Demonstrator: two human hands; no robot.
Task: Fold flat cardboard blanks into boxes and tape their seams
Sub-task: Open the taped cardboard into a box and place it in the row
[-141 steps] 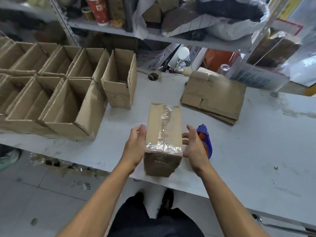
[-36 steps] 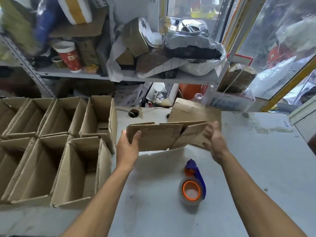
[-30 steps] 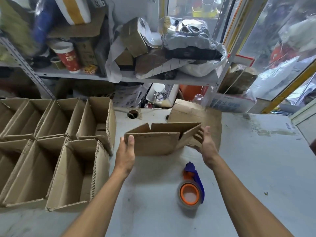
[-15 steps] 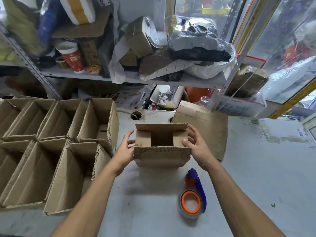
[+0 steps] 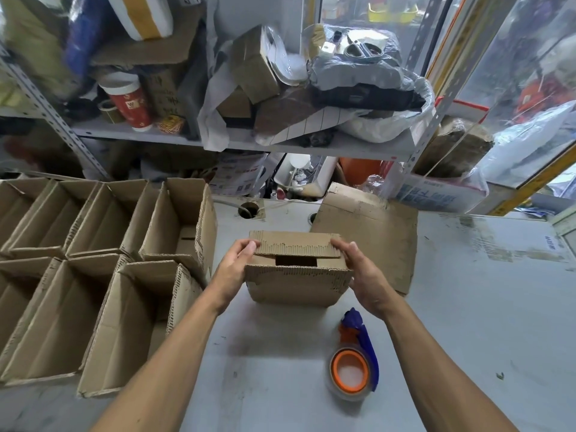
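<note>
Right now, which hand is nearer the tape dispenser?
Right. The right hand holds the box just above the tape dispenser; the left hand is across the box.

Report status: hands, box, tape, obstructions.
Left hand and right hand pressing flaps of box down; gap between flaps. Tape dispenser idle on table. Nothing in the way.

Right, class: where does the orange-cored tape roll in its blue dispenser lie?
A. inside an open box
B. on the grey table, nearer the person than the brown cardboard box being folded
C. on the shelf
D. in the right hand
B: the tape roll in its blue dispenser lies on the grey table, nearer the person than the brown cardboard box, untouched by either hand.
</note>
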